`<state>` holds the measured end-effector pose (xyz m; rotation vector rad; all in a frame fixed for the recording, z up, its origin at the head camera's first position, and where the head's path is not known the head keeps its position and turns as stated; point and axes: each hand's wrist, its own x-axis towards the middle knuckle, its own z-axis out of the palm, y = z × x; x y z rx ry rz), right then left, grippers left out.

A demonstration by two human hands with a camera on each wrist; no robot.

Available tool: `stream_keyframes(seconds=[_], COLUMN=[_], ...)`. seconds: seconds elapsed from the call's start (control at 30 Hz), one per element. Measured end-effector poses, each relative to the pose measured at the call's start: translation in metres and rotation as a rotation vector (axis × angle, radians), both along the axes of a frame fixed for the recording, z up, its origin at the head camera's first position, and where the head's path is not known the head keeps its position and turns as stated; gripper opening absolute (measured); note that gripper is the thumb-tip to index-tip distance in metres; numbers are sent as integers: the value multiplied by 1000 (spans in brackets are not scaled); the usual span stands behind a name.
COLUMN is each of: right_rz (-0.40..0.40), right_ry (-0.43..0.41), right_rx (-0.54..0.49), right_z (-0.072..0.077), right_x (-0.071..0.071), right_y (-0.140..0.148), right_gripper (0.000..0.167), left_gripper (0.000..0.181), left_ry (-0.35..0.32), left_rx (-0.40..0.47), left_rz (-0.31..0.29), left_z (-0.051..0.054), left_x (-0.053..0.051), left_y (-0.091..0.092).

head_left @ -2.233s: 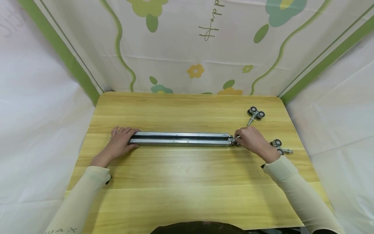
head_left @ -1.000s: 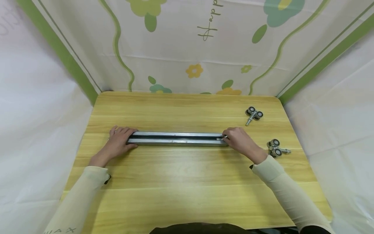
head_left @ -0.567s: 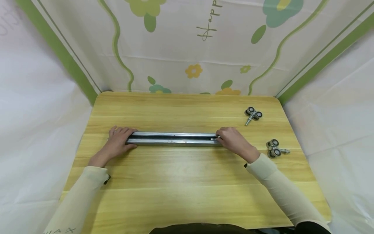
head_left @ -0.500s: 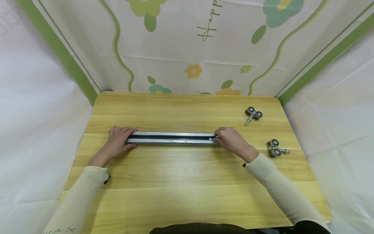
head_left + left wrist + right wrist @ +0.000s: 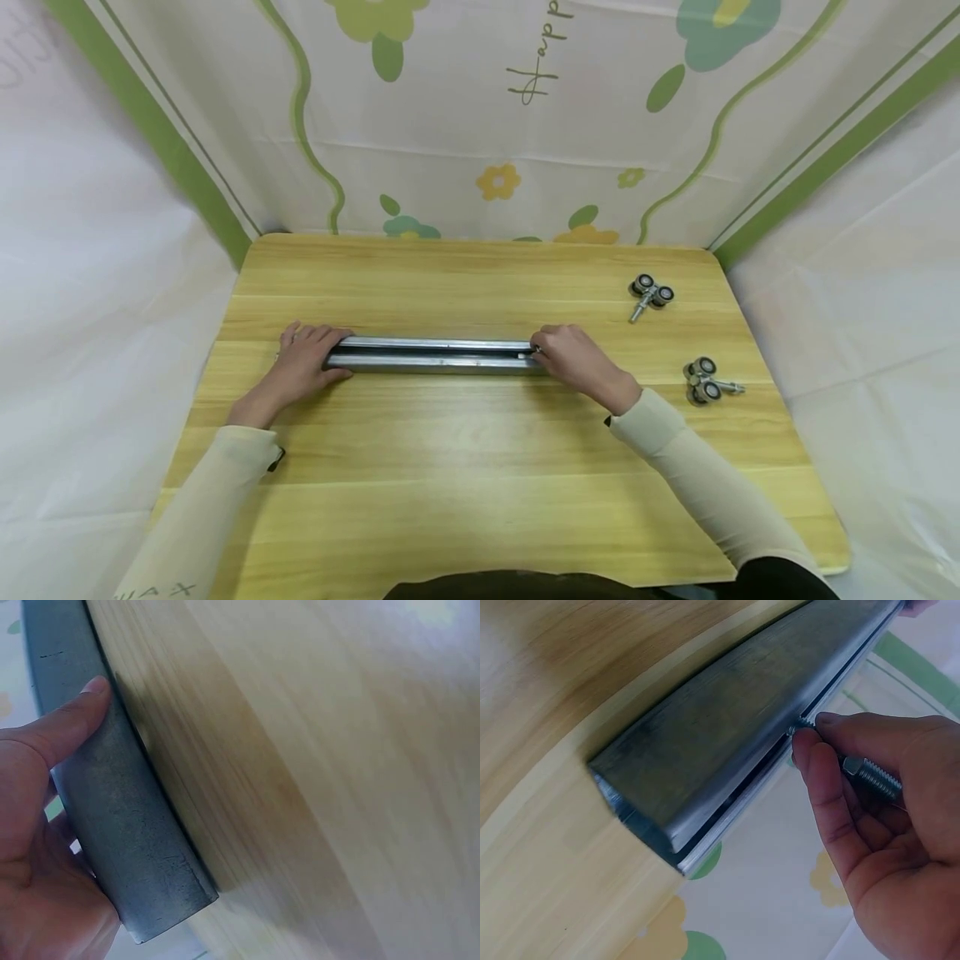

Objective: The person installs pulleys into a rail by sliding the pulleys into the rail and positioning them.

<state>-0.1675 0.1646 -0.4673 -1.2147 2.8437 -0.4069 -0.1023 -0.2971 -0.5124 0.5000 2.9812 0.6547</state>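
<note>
A grey metal C-channel track (image 5: pixel 420 363) lies across the table, its long slot facing up. My left hand (image 5: pixel 298 367) grips its left end; in the left wrist view the thumb (image 5: pixel 79 716) presses on the track's side. Near the right end, my right hand (image 5: pixel 579 363) pinches the threaded bolt (image 5: pixel 876 778) of a roller trolley, which sticks out of the slot. The trolley's wheels are hidden inside the track. In the right wrist view the track's end (image 5: pixel 641 825) extends past the hand.
Two more roller trolleys lie on the right of the wooden table (image 5: pixel 480 475): one farther back (image 5: pixel 649 292), another nearer (image 5: pixel 708 383). A flowered white cloth (image 5: pixel 450 108) hangs behind the table, with white sheets at both sides.
The right hand has moved left with the roller trolley, from the track's right mouth to inside it, sliding along the slot. My left hand has stayed on the left end.
</note>
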Motion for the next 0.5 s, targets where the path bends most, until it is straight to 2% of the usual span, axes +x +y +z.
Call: stream_keyframes(seconds=[0.5], right_rz=[37], right_ry=[47], right_rx=[19], right_z=[0], right_x=[3], right_y=[-26], right_gripper=[9], left_gripper=[64], left_ry=[9], left_rx=[4], left_rz=[1], left_z=[-1], left_x=[0], left_y=[0])
